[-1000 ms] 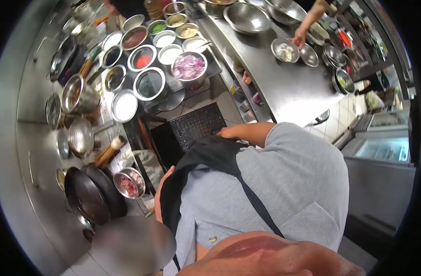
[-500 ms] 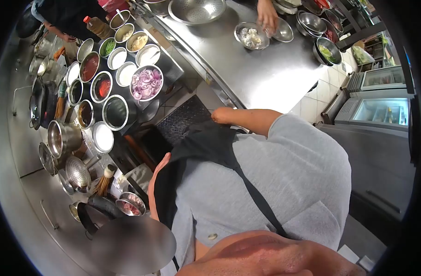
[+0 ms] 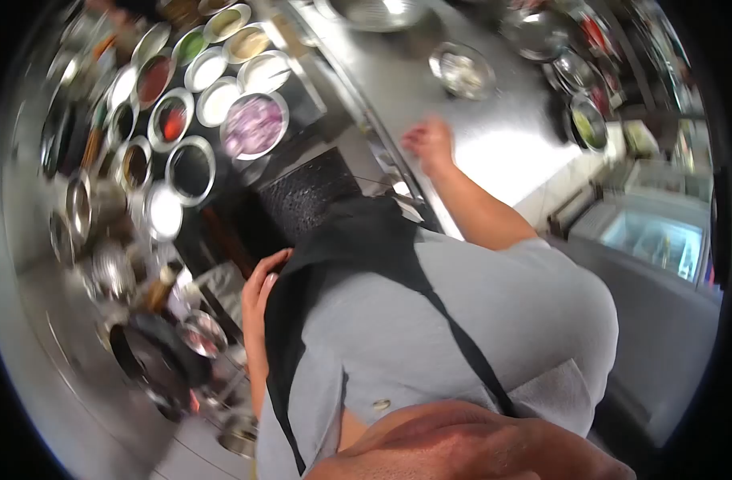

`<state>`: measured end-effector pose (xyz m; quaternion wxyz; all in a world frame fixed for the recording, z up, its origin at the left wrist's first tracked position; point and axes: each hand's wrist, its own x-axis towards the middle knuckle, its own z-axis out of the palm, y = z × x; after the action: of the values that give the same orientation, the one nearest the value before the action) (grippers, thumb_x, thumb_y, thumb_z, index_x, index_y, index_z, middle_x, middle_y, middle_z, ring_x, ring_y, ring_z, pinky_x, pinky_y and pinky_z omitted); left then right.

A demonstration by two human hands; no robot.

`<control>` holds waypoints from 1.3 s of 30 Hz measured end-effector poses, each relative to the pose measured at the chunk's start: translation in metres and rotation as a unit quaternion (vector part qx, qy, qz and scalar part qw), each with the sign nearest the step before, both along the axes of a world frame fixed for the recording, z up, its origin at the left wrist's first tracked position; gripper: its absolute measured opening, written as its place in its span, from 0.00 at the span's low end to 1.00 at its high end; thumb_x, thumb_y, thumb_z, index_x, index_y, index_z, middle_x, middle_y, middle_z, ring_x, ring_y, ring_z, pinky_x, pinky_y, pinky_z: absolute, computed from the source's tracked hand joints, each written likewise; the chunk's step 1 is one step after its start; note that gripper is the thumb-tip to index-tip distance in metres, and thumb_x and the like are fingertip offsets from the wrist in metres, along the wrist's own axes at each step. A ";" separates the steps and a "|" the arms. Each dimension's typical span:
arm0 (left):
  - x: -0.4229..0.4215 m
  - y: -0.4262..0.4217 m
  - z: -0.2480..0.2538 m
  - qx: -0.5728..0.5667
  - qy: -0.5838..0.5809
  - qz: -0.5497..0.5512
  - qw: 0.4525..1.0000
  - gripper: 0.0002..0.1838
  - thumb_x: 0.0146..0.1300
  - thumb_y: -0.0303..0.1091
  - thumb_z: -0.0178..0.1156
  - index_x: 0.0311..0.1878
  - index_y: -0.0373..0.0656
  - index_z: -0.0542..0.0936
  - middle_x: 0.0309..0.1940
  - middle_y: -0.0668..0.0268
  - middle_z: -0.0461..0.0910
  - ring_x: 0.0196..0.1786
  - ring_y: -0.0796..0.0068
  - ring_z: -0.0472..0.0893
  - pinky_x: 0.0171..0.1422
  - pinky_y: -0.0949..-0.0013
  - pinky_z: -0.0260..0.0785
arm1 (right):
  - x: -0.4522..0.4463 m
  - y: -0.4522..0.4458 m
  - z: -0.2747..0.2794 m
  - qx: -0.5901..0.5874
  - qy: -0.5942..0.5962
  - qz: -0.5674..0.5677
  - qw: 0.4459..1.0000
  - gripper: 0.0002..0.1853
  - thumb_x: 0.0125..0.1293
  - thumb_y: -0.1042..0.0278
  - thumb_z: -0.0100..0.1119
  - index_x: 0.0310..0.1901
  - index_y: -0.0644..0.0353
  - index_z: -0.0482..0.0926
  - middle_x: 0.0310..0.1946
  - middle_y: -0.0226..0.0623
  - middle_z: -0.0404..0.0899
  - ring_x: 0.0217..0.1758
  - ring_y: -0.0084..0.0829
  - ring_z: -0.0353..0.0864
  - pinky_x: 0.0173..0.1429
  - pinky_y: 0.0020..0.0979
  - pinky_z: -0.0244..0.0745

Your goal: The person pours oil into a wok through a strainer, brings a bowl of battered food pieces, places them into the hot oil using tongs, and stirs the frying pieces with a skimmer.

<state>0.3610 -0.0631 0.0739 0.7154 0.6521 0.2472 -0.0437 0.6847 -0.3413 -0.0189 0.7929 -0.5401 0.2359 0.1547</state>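
Bowl (image 3: 442, 67) of white pieces (image 3: 463, 75)

Beyond the right hand (image 3: 431, 146), the counter (image 3: 394, 84) is smooth grey metal, satin in places and glossy where light glares; the bowl (image 3: 485, 90) set farther past that hand is shiny metal. The apron (image 3: 354, 260) at the left hand (image 3: 262, 280) is matt black cloth, and the shirt (image 3: 502, 312) is matt grey cloth. Between the hands, the dark mat (image 3: 314, 192) looks rough with a dull sheen. Left of the left hand, the wok (image 3: 142, 360) looks smooth and dark.
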 end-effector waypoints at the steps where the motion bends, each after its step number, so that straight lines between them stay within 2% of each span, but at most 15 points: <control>1: 0.007 -0.008 0.019 0.034 -0.022 -0.022 0.999 0.21 0.68 0.39 0.52 0.58 0.34 0.77 0.54 0.58 0.80 0.59 0.67 0.76 0.67 0.68 0.62 | 0.032 -0.028 -0.052 0.029 -0.007 -0.035 0.999 0.18 0.71 0.50 0.50 0.45 0.60 0.68 0.31 0.45 0.74 0.33 0.44 0.80 0.40 0.44 0.80; 4: 0.011 -0.019 0.043 0.107 -0.053 -0.026 0.992 0.20 0.70 0.41 0.54 0.58 0.38 0.78 0.53 0.60 0.80 0.58 0.69 0.77 0.64 0.68 0.65 | 0.095 -0.081 -0.102 0.120 0.008 -0.052 0.991 0.33 0.71 0.45 0.42 0.64 0.66 0.55 0.53 0.61 0.69 0.55 0.60 0.72 0.64 0.61 0.67; 7: -0.006 -0.015 0.019 0.167 -0.090 -0.034 0.981 0.21 0.71 0.43 0.52 0.58 0.37 0.77 0.56 0.57 0.79 0.60 0.65 0.76 0.66 0.65 0.65 | 0.164 -0.119 -0.178 -0.137 -0.201 0.068 0.968 0.25 0.71 0.57 0.47 0.60 0.71 0.66 0.50 0.53 0.74 0.47 0.50 0.79 0.46 0.48 0.82; 8: -0.012 -0.015 0.013 0.179 -0.087 -0.026 0.980 0.21 0.71 0.43 0.52 0.58 0.38 0.77 0.55 0.56 0.79 0.61 0.62 0.76 0.66 0.63 0.65 | 0.146 -0.108 -0.155 -0.294 -0.271 0.123 0.908 0.20 0.69 0.69 0.51 0.57 0.74 0.70 0.50 0.52 0.75 0.48 0.46 0.80 0.49 0.43 0.84; 9: -0.019 -0.016 0.003 0.188 -0.092 0.009 0.978 0.21 0.71 0.43 0.52 0.58 0.38 0.77 0.55 0.56 0.79 0.61 0.62 0.76 0.66 0.63 0.65 | 0.142 -0.111 -0.158 -0.444 -0.407 0.139 0.786 0.24 0.62 0.50 0.65 0.43 0.69 0.81 0.38 0.51 0.85 0.40 0.46 0.85 0.46 0.45 0.78; 11: -0.033 -0.019 -0.013 0.195 -0.111 0.018 0.974 0.21 0.71 0.43 0.53 0.58 0.38 0.77 0.56 0.56 0.78 0.61 0.60 0.76 0.66 0.62 0.65 | 0.118 -0.102 -0.119 -0.724 -0.235 0.207 0.614 0.22 0.66 0.53 0.60 0.42 0.70 0.81 0.35 0.50 0.84 0.37 0.52 0.84 0.44 0.48 0.77; 16: -0.062 -0.021 -0.037 0.207 -0.114 0.128 0.963 0.20 0.71 0.43 0.53 0.57 0.39 0.78 0.54 0.56 0.79 0.59 0.62 0.78 0.64 0.63 0.67 | 0.095 -0.088 -0.067 -0.733 -0.435 0.101 0.514 0.15 0.62 0.63 0.59 0.46 0.64 0.81 0.39 0.54 0.80 0.43 0.54 0.80 0.45 0.45 0.75; 20: -0.073 -0.018 -0.045 0.226 -0.128 0.234 0.937 0.18 0.70 0.42 0.55 0.55 0.39 0.79 0.49 0.60 0.81 0.53 0.68 0.80 0.59 0.67 0.70 | 0.029 0.068 0.030 -0.462 -0.705 0.287 0.455 0.12 0.68 0.71 0.51 0.49 0.65 0.78 0.37 0.47 0.78 0.42 0.43 0.79 0.48 0.38 0.73; 21: -0.076 -0.016 -0.045 0.234 -0.137 0.279 0.921 0.19 0.69 0.42 0.55 0.54 0.39 0.79 0.47 0.60 0.81 0.51 0.68 0.80 0.57 0.67 0.70 | -0.004 0.122 0.049 -0.183 -0.482 0.405 0.755 0.12 0.70 0.68 0.52 0.46 0.69 0.76 0.36 0.41 0.77 0.42 0.33 0.77 0.47 0.36 0.72; 22: -0.081 -0.015 -0.043 0.201 -0.148 0.330 0.910 0.17 0.71 0.39 0.56 0.56 0.40 0.78 0.48 0.64 0.81 0.51 0.75 0.80 0.57 0.71 0.71 | -0.026 0.159 0.058 -0.266 -0.686 0.421 0.531 0.13 0.70 0.67 0.53 0.43 0.71 0.76 0.36 0.35 0.77 0.41 0.26 0.75 0.45 0.34 0.71; 23: -0.086 -0.014 -0.047 0.177 -0.178 0.387 0.887 0.17 0.70 0.40 0.57 0.56 0.39 0.77 0.45 0.64 0.81 0.49 0.76 0.79 0.53 0.69 0.71 | -0.068 0.202 0.072 -0.073 -0.440 0.550 0.706 0.13 0.69 0.66 0.55 0.41 0.70 0.76 0.36 0.34 0.77 0.39 0.26 0.74 0.45 0.31 0.69; 24: -0.097 -0.015 -0.043 0.133 -0.194 0.429 0.872 0.17 0.70 0.40 0.57 0.54 0.39 0.77 0.43 0.64 0.81 0.48 0.77 0.79 0.52 0.69 0.72 | -0.084 0.232 0.060 -0.162 -0.652 0.527 0.520 0.16 0.65 0.63 0.58 0.48 0.65 0.80 0.38 0.39 0.80 0.41 0.28 0.76 0.48 0.32 0.71; 27: -0.153 -0.028 -0.060 0.284 -0.094 0.552 0.778 0.13 0.69 0.41 0.58 0.45 0.39 0.77 0.32 0.69 0.76 0.36 0.81 0.73 0.42 0.74 0.68 | -0.212 0.296 0.080 0.024 -0.387 0.790 0.474 0.15 0.67 0.63 0.59 0.48 0.65 0.79 0.36 0.34 0.79 0.39 0.21 0.76 0.45 0.25 0.72; 31: -0.245 -0.084 -0.091 0.207 -0.115 0.692 0.682 0.12 0.69 0.37 0.58 0.42 0.36 0.76 0.32 0.72 0.74 0.36 0.84 0.69 0.41 0.75 0.66 | -0.328 0.326 0.075 0.032 -0.423 0.878 0.222 0.15 0.68 0.60 0.59 0.46 0.65 0.79 0.37 0.36 0.81 0.41 0.23 0.78 0.47 0.28 0.73; 39: -0.347 -0.164 -0.161 0.049 -0.165 0.868 0.465 0.07 0.69 0.33 0.54 0.43 0.38 0.75 0.36 0.69 0.75 0.38 0.81 0.74 0.41 0.75 0.68 | -0.432 0.349 0.022 0.017 -0.483 0.874 0.054 0.14 0.63 0.63 0.59 0.45 0.63 0.81 0.37 0.41 0.83 0.44 0.34 0.83 0.50 0.34 0.76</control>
<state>0.0137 -0.2266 -0.0873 0.3795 0.1313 0.5650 0.7207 0.2528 0.0078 0.0034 0.0312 -0.2964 -0.8446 0.4449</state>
